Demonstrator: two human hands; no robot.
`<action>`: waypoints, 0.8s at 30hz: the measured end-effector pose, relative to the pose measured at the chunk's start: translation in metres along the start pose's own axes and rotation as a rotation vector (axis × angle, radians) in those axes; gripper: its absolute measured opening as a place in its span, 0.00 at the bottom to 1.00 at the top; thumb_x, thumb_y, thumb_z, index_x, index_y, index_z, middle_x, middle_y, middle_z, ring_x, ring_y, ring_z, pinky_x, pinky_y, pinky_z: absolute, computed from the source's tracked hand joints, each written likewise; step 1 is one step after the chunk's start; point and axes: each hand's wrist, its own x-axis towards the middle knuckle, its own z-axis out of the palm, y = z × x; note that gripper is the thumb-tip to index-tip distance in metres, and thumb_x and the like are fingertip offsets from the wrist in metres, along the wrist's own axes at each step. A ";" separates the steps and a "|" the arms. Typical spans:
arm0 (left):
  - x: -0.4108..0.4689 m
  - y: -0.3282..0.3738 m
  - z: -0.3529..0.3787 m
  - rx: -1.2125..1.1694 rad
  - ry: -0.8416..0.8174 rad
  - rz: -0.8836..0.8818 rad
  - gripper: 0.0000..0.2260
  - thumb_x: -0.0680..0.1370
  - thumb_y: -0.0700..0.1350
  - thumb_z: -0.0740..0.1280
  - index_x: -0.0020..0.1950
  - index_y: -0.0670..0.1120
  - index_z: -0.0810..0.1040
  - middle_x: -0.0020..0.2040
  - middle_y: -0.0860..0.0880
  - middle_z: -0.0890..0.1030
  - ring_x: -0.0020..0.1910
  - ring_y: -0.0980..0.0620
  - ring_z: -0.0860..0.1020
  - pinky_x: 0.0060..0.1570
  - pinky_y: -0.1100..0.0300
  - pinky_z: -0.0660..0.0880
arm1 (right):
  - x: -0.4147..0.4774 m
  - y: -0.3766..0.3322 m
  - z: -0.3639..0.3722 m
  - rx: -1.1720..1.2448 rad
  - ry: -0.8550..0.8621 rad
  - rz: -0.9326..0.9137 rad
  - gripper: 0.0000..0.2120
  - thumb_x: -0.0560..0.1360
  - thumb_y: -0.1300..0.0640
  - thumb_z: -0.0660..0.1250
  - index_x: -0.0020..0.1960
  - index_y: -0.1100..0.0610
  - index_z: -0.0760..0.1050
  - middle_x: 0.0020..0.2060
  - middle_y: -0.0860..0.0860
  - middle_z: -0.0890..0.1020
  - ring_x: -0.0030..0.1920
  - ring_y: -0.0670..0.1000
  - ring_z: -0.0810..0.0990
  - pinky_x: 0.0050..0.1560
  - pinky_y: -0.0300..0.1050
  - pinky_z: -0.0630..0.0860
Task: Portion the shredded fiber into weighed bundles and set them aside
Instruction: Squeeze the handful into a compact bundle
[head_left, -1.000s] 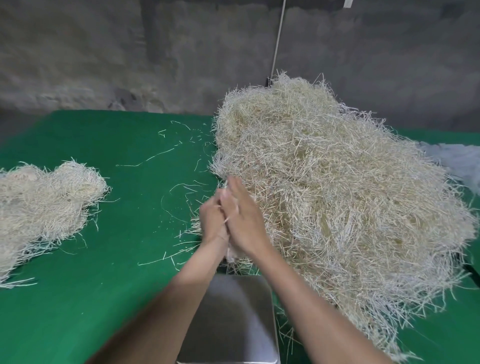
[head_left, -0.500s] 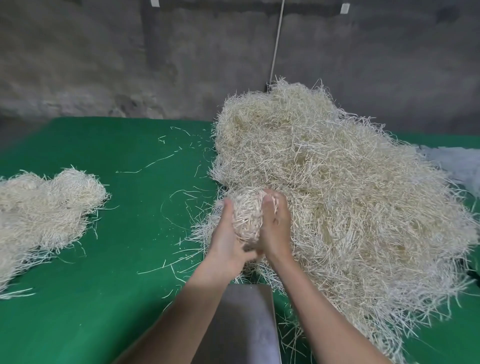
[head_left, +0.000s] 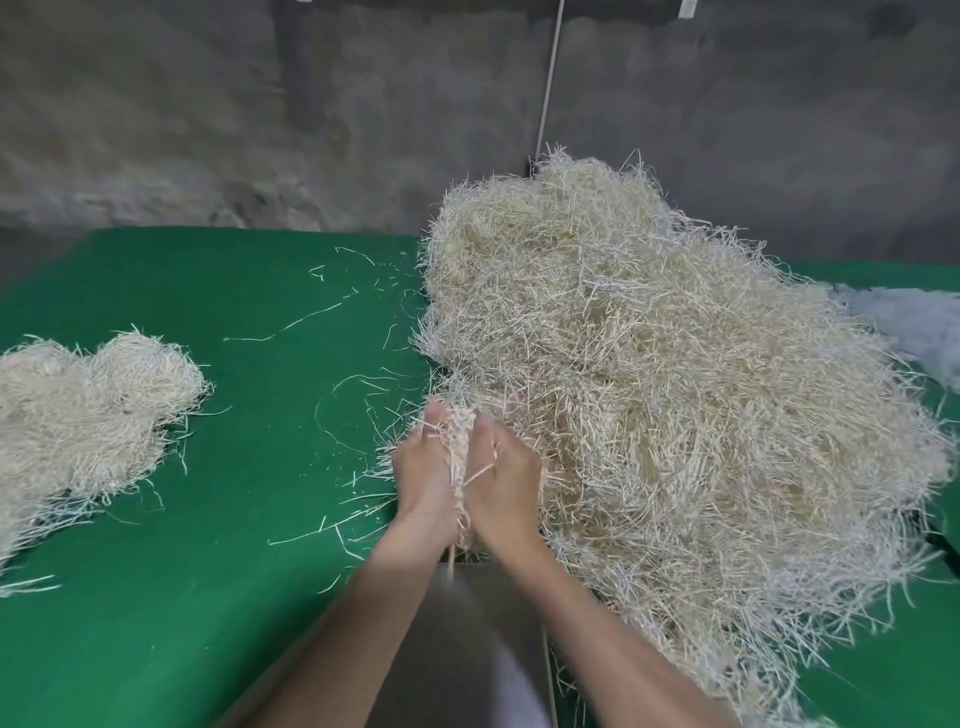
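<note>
We are gripping a clump (head_left: 457, 436) of fiber at the near edge of the heap (head_left: 649, 389).
Our left hand (head_left: 423, 483) and right hand (head_left: 503, 483) are pressing together, fingers (head_left: 434, 415) curling round the clump, just beyond the blurred metal pan (head_left: 483, 623) on the green table (head_left: 234, 571); smaller bundles (head_left: 88, 415) are lying far left.
</note>
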 end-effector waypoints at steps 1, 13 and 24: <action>-0.001 -0.003 -0.002 0.031 -0.037 -0.043 0.19 0.79 0.56 0.61 0.46 0.39 0.77 0.34 0.44 0.78 0.33 0.50 0.78 0.33 0.60 0.75 | 0.008 -0.002 -0.005 0.016 -0.029 0.039 0.19 0.82 0.51 0.54 0.40 0.60 0.74 0.29 0.44 0.70 0.29 0.52 0.71 0.36 0.56 0.71; 0.008 0.005 -0.009 0.188 0.011 0.276 0.06 0.81 0.44 0.61 0.52 0.43 0.75 0.48 0.50 0.77 0.41 0.62 0.77 0.39 0.67 0.74 | 0.000 -0.004 -0.020 0.207 -0.300 0.121 0.45 0.64 0.32 0.69 0.66 0.23 0.39 0.66 0.25 0.43 0.69 0.37 0.49 0.68 0.43 0.59; -0.013 0.000 -0.027 -0.232 -0.263 -0.078 0.25 0.70 0.68 0.59 0.61 0.56 0.74 0.63 0.53 0.78 0.54 0.61 0.79 0.53 0.56 0.74 | 0.040 0.002 0.015 0.696 0.064 0.693 0.31 0.77 0.42 0.62 0.74 0.54 0.59 0.68 0.59 0.71 0.65 0.60 0.73 0.61 0.66 0.71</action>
